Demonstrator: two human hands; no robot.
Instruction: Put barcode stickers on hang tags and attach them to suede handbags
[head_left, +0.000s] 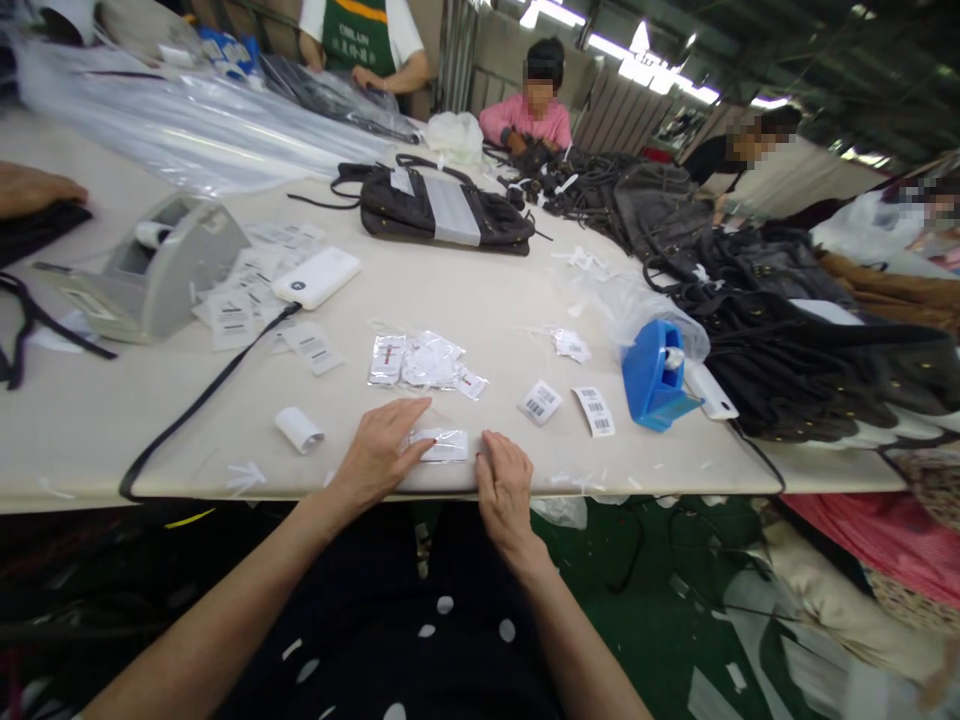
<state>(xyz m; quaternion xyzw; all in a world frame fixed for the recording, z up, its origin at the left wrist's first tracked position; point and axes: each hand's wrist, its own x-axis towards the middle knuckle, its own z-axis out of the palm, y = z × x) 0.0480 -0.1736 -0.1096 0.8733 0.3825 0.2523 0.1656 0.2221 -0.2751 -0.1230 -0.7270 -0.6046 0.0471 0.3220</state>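
A small stack of white tags in clear plastic (pixel 446 445) lies flat near the table's front edge, between my hands. My left hand (pixel 382 447) rests at the stack's left end, its thumb and fingers apart around that end. At the right end is my right hand (pixel 505 480), fingers bent and side by side, beside the stack and not wrapped round it. Just beyond lies a loose pile of plastic-covered tags (pixel 429 360). To the right are a square barcode label (pixel 540 402) and a barcode strip (pixel 594 411).
A blue tape dispenser (pixel 652 380) stands right; a grey dispenser (pixel 180 265) stands left. A white power bank (pixel 319 277) trails a black cable. A dark bag (pixel 442 210) lies mid-table, with dark bags (pixel 750 310) heaped right. Several people work around the table; one hand (pixel 37 190) shows far left.
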